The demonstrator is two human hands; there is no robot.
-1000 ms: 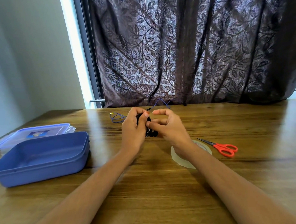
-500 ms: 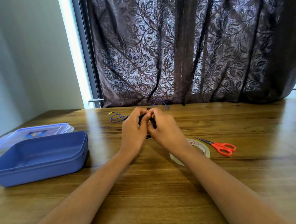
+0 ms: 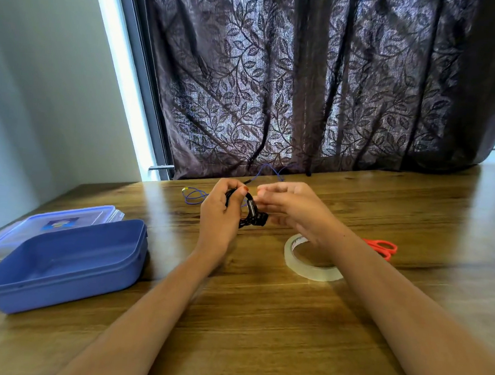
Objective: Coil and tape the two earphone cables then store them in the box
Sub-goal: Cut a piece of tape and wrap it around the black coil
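My left hand (image 3: 219, 214) grips a coiled black earphone cable (image 3: 251, 214) a little above the wooden table. My right hand (image 3: 294, 209) is beside it, its curled fingers against the coil's right side. Its thumb and forefinger pinch together near my left thumb; whether they hold tape I cannot tell. A blue earphone cable (image 3: 194, 196) lies loose on the table behind my hands, trailing toward the curtain. The open blue box (image 3: 57, 289) stands at the left. A roll of clear tape (image 3: 308, 270) lies flat under my right wrist.
The box's clear lid (image 3: 62, 221) lies behind the box. Orange-handled scissors (image 3: 381, 246) lie to the right of the tape, partly hidden by my right forearm. A dark leaf-patterned curtain hangs along the table's far edge. The table's near edge runs below my forearms.
My hands were pressed together over the black coil half a second ago. Now my right hand has drawn slightly to the right and the coil shows between the hands.
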